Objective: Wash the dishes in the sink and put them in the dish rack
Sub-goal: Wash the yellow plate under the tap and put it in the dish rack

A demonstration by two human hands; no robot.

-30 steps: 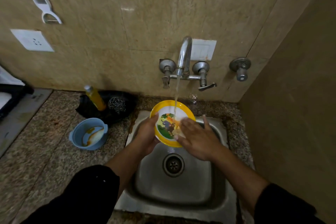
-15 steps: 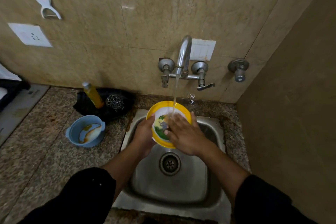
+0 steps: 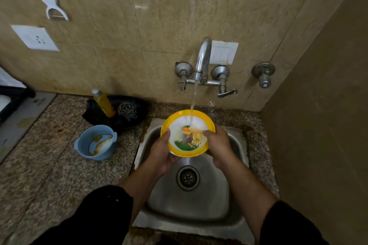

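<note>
A yellow-rimmed plate (image 3: 185, 125) with a white centre and a cartoon picture is held tilted over the steel sink (image 3: 191, 201), under the running stream from the tap (image 3: 202, 59). My left hand (image 3: 161, 151) grips its left edge, thumb on the face. My right hand (image 3: 219, 145) grips its right edge, thumb on the picture. Water strikes the plate's upper middle. A dirty blue bowl (image 3: 96, 142) with sauce streaks stands on the counter left of the sink. No dish rack is clearly in view.
A yellow soap bottle (image 3: 103, 103) and a steel scrubber (image 3: 127, 110) lie on a black cloth behind the bowl. The granite counter (image 3: 49, 165) runs left; a black object (image 3: 12, 99) sits at its far left. A wall (image 3: 318, 125) closes the right side.
My right hand left the plate's face, where it was rubbing, and now grips the right edge. The plate's picture is uncovered and the plate faces more upward under the stream.
</note>
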